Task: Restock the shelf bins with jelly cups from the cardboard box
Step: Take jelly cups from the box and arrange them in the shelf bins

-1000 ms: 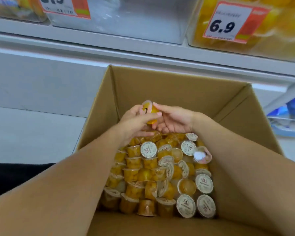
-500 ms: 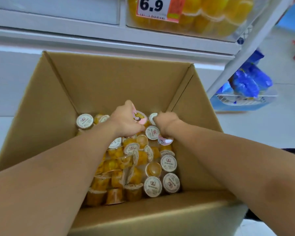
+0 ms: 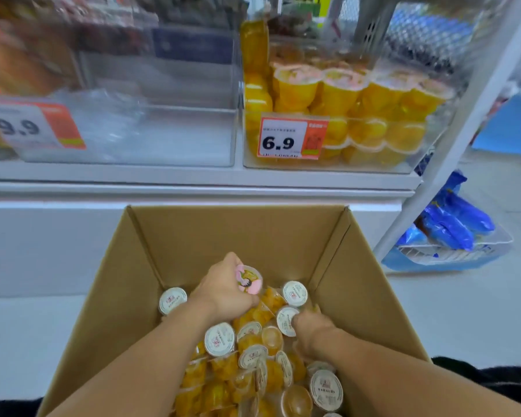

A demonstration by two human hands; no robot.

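Below shelf bins [image 3: 337,115], both hands clutch jelly cups [image 3: 250,350] inside cardboard box [image 3: 241,233].

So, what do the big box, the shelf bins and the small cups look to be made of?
Box: brown cardboard, matte, with creased fold lines at the corners. Right shelf bin: clear hard plastic, glossy; the stacked yellow cups show through its wall. Jelly cups: probably thin clear plastic, since the yellow filling shows through. Their lids look like a white printed foil or film seal; which one is unclear.
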